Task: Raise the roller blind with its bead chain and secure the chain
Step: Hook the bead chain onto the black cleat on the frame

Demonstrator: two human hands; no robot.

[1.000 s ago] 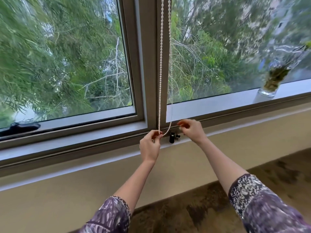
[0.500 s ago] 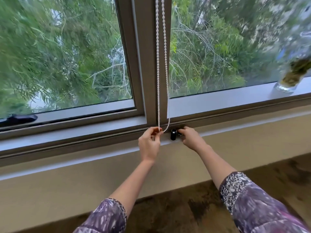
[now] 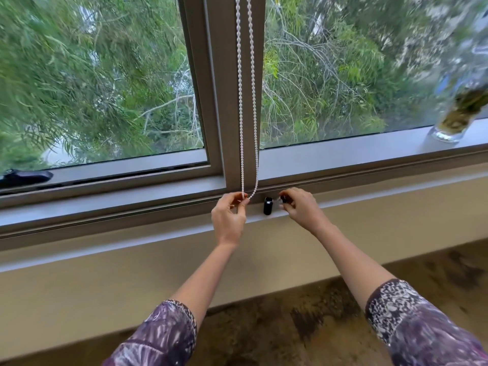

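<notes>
A white bead chain [image 3: 247, 101] hangs as a double strand down the brown window post, its loop ending at the sill. My left hand [image 3: 229, 215] pinches the bottom of that loop between thumb and fingers. A small black chain holder [image 3: 268, 205] is fixed to the sill's front edge just right of the loop. My right hand [image 3: 299, 207] sits right of the holder, its fingertips closed on a small black knob [image 3: 283, 198] at the holder's side. The blind itself is out of view above the frame.
A glass vase with green stems [image 3: 455, 120] stands on the grey window sill [image 3: 369, 154] at the far right. A black window handle [image 3: 25, 177] lies at the far left. Below are a beige wall and mottled brown floor.
The blind's white bottom edge, visible over the right pane a second ago, is gone from view. My right hand dropped from that edge to the black holder. The left hand kept the chain loop.
</notes>
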